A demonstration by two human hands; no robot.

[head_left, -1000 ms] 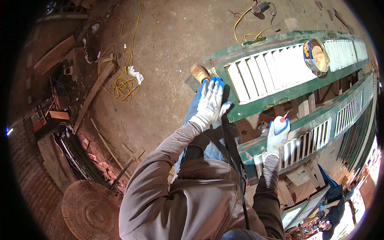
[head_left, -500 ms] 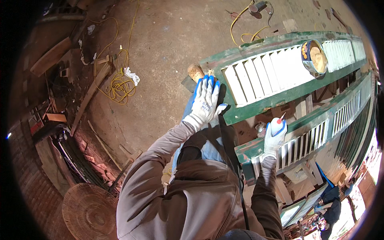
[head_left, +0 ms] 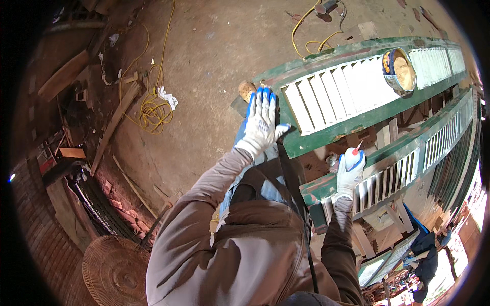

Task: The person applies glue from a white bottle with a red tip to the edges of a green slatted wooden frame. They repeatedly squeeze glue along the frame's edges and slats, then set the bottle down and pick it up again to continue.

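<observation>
My left hand (head_left: 260, 122), in a white glove with blue fingertips, lies flat with its fingers stretched out along the near end of a green louvered shutter (head_left: 311, 144). Its thumb sticks out toward the shutter's corner. A rounded tan wooden piece (head_left: 247, 91) sits just beyond the fingertips. My right hand (head_left: 350, 176), gloved likewise, is closed around a small white squeeze bottle (head_left: 351, 160) with a red cap and thin nozzle. That hand is above a second green louvered shutter (head_left: 385, 159), to the right of the first.
An open can of tan paste (head_left: 404, 74) stands on the first shutter's white slats. Yellow cord (head_left: 155, 115) lies coiled on the floor at left; another cord and a power tool (head_left: 325, 7) lie at the top. A woven fan-shaped item (head_left: 115, 270) is lower left. Another person (head_left: 423, 262) is lower right.
My left hand has slid slightly left, uncovering more of the first shutter's end corner. My right hand keeps the bottle in nearly the same place, its nozzle tilted a little differently.
</observation>
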